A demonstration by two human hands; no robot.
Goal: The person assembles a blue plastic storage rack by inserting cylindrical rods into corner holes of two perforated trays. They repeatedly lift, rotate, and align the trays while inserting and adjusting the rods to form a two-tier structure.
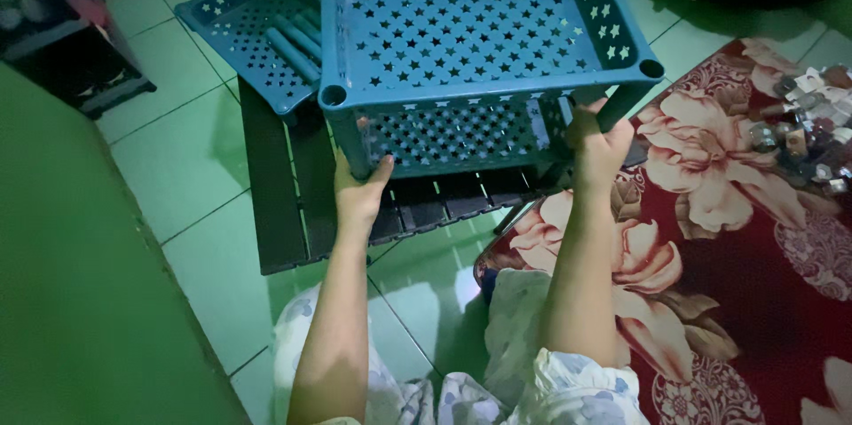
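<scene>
A blue basket (479,52) is being gripped at its near corners — left hand (357,190) fingers curled on one leg, right hand (599,145) wrapped around the other — above a dark slatted table (284,203).

a single head-worn camera looked steeply down from above a seated person, facing forward over their own forearms toward the tiled floor (186,168). it sat close, within arm's reach of the scene; no second view overlapped it.
</scene>
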